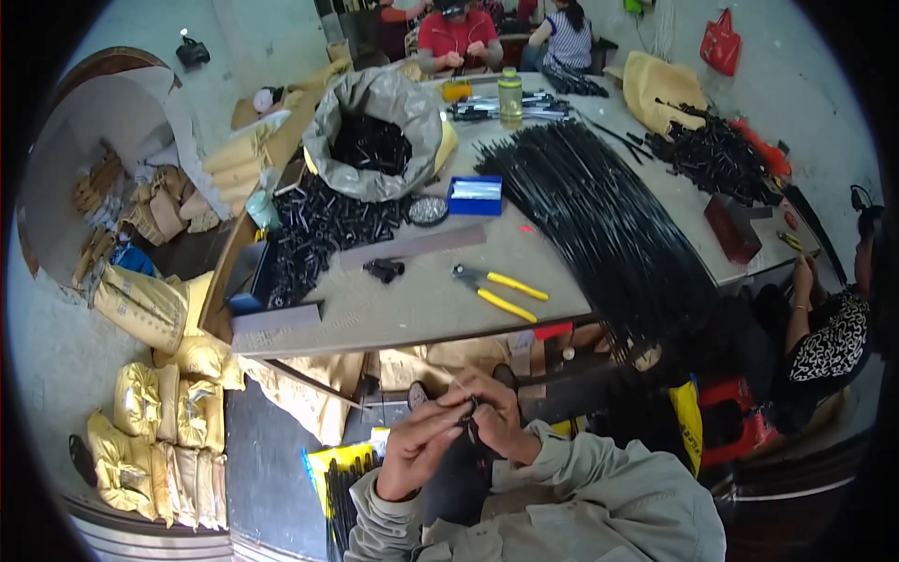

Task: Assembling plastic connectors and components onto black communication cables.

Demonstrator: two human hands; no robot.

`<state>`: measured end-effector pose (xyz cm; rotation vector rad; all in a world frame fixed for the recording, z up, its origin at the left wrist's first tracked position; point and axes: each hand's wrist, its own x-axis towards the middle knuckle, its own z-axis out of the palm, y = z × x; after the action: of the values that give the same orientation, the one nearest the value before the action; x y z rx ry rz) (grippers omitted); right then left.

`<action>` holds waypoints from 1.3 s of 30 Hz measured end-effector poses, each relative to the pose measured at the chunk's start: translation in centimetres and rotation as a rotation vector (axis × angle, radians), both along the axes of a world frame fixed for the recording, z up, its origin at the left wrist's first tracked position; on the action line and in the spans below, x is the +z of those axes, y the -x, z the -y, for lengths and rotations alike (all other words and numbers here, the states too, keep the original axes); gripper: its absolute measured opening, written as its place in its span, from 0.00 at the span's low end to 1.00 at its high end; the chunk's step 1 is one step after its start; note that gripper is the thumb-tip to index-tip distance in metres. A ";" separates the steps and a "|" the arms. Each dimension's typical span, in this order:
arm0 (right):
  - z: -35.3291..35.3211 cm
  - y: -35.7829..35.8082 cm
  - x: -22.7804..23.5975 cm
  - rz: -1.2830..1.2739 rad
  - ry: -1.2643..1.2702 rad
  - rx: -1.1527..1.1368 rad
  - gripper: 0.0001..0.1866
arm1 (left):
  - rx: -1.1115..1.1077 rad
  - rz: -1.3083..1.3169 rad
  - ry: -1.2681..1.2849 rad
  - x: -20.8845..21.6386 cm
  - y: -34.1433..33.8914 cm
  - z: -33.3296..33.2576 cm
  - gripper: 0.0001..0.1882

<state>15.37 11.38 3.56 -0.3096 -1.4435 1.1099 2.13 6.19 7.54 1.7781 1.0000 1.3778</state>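
Observation:
Above my lap, just off the near table edge, my left hand (421, 448) and my right hand (496, 418) meet with fingers pinched together. Between them is a small black part (471, 423), mostly covered by the fingers, so its exact kind cannot be made out. On the table ahead lie pliers (506, 289) with yellow handles, jaws pointing left. A few loose black tubular pieces (383, 271) rest left of the pliers. Long thin black rods (599, 215) spread in a thick bundle to the right, their ends hanging over the near edge.
A grey sack (323, 117) of black pieces stands behind a heap of short black tubes (323, 225). Near it are a blue box (475, 208) and a dish of small metal parts (428, 211). A green-capped bottle (509, 98) stands farther back. Co-workers sit opposite and at right.

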 end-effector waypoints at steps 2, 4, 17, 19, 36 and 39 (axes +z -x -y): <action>0.2 0.0 0.4 -0.021 0.003 -0.007 0.28 | -0.113 0.112 0.087 0.1 0.2 0.0 0.13; 0.7 0.2 0.3 -0.025 0.053 -0.015 0.28 | -0.128 0.113 0.140 -0.2 0.4 0.3 0.14; 1.0 -0.3 -1.2 0.011 0.102 -0.044 0.25 | 0.184 0.058 0.055 -2.0 -0.1 0.5 0.15; 0.7 -0.1 -1.1 0.085 0.057 -0.128 0.22 | 0.211 0.025 0.036 -2.2 -0.3 0.2 0.15; 1.3 1.6 -2.0 0.120 0.019 -0.262 0.21 | 0.446 0.058 -0.068 -3.1 -1.1 1.1 0.13; 1.4 1.7 -2.0 0.141 0.011 -0.267 0.21 | 0.456 0.049 -0.064 -3.0 -0.9 1.4 0.14</action>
<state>13.71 9.93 1.57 -0.5810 -1.4707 0.8936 3.08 4.83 4.51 1.6106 1.4080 1.7324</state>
